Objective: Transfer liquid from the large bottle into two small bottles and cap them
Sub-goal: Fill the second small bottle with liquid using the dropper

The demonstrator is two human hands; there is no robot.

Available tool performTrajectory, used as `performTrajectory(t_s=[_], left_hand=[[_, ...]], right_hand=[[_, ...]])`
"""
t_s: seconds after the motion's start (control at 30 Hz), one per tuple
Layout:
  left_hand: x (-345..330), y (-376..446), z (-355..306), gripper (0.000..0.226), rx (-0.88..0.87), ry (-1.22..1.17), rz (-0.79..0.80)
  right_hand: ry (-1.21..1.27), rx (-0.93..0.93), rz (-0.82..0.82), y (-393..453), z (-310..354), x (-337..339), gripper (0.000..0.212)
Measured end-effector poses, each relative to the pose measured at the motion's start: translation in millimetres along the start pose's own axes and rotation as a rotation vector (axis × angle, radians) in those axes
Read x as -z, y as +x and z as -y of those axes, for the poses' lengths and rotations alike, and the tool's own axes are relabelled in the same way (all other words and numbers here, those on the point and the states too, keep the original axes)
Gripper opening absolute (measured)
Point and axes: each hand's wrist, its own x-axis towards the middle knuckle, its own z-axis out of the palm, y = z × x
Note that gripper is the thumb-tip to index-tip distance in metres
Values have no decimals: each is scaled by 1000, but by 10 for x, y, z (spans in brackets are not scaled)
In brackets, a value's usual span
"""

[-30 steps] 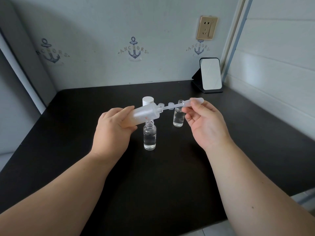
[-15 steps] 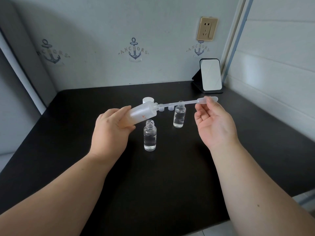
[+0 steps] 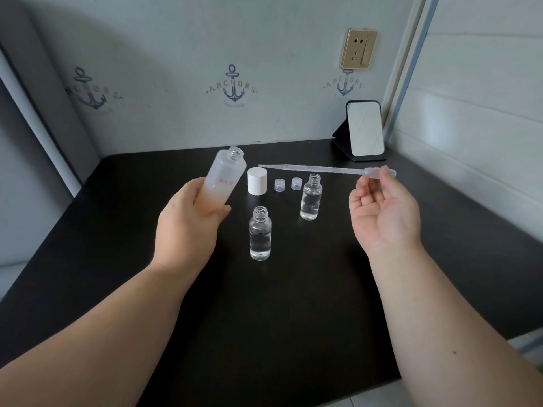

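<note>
Gripping the tilted large bottle [image 3: 221, 183] in your left hand [image 3: 188, 227], right hand [image 3: 382, 212] pinching the pipette [image 3: 323, 169] bulb, you risk drips at 12 o'clock of the small bottles [image 3: 260, 233] if squeezed early.

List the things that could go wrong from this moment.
1. The left hand holds the large bottle uncapped and tilted above the table; tipping it further could spill liquid.
2. The right hand pinches only the bulb of the pipette, held level; a squeeze could drip onto the table rather than into a bottle.
3. Both small bottles, near and far, stand open with liquid inside; a sweeping forearm could knock them over.
</note>
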Motion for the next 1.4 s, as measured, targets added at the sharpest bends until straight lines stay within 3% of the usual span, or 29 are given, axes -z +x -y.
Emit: performTrajectory(t_s=[0.1,0.3,0.57,0.8,0.9,1.0,1.17,1.27,1.4], left_hand=[[-9,-11,-23,40,66,-61,-8],[-21,6,-40,48,123,-107,4],[-8,-11,-59,62,145,-150,29],[173,-168,-175,32,68,-270,-190],[175,-254,-227,24,-29,-305,-102],[144,-292,-223,16,-69,-309,85],[61,-303,-215,32,-86,-203,402],[33,-289,-241,35,-122,-50,494],[16,-273,-241,36,-157,76,488]], right_hand=[[17,-8,-11,0,1,-3,10],[-29,7,27,-2,-4,-20,37],[-53,4,45,-1,10,-19,34],[-74,13,55,-13,1,-23,36],[-84,16,70,-10,8,-17,36],[-89,19,78,-8,-2,-13,35],[-81,23,86,1,-1,-12,32],[-78,22,88,6,5,-15,30],[-83,24,73,7,0,-22,29]])
